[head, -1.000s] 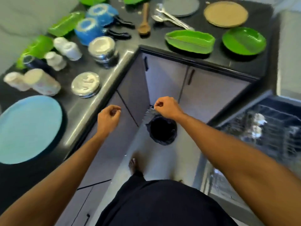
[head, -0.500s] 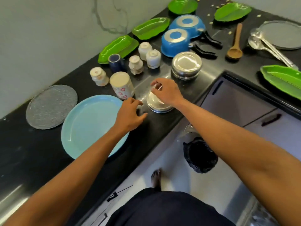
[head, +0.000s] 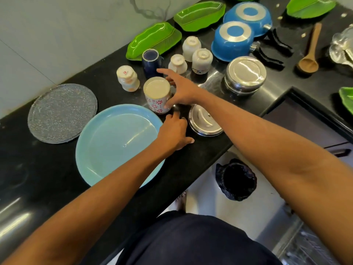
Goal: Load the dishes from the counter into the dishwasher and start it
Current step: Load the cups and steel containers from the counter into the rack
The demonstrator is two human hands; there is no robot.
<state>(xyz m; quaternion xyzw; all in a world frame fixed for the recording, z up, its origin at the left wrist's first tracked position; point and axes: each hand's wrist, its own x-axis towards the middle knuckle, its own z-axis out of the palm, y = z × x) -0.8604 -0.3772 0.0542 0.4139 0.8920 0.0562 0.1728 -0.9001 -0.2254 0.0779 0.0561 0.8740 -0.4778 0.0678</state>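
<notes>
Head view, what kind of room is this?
Most likely a home kitchen: a black corner counter holds upturned cups and blue pans, cabinet doors sit below it, and what looks like a dishwasher rack shows lower right.

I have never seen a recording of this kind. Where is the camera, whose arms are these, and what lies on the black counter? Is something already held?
There is no machine here. A person wears one camera on the head, so you look down along both arms. On the black counter stand upside-down cups, a light blue plate, a steel lid, blue pans and green trays. The right hand reaches around the flowered cup, with its thumb against the cup's side; nothing is lifted yet. The left hand is beside the plate's rim and holds nothing.
</notes>
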